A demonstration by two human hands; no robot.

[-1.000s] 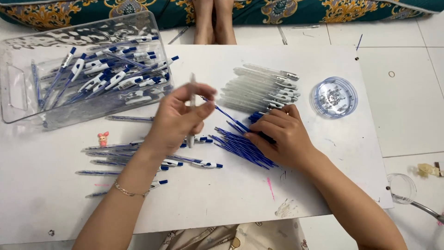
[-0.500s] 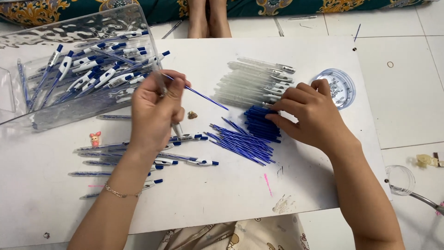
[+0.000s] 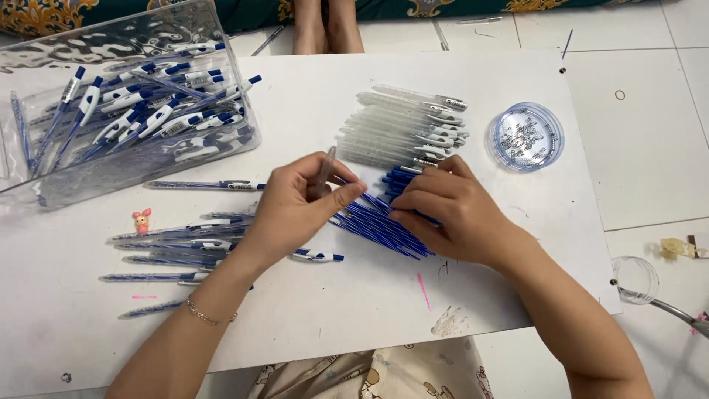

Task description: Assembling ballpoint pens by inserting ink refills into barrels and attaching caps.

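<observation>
1. The left hand (image 3: 299,203) pinches a slim clear pen barrel (image 3: 326,166), held upright above the white counter (image 3: 310,310).
2. The right hand (image 3: 450,214) presses curled fingers onto a fan of thin blue refills (image 3: 377,222).
3. Frosted barrels (image 3: 402,129) lie just beyond in a row.

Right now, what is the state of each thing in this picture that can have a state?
left hand: holds a clear pen barrel tilted upward
right hand: rests on the pile of blue ink refills
clear plastic box: open, holds blue-and-white pens
round clear dish: holds small metal parts
</observation>
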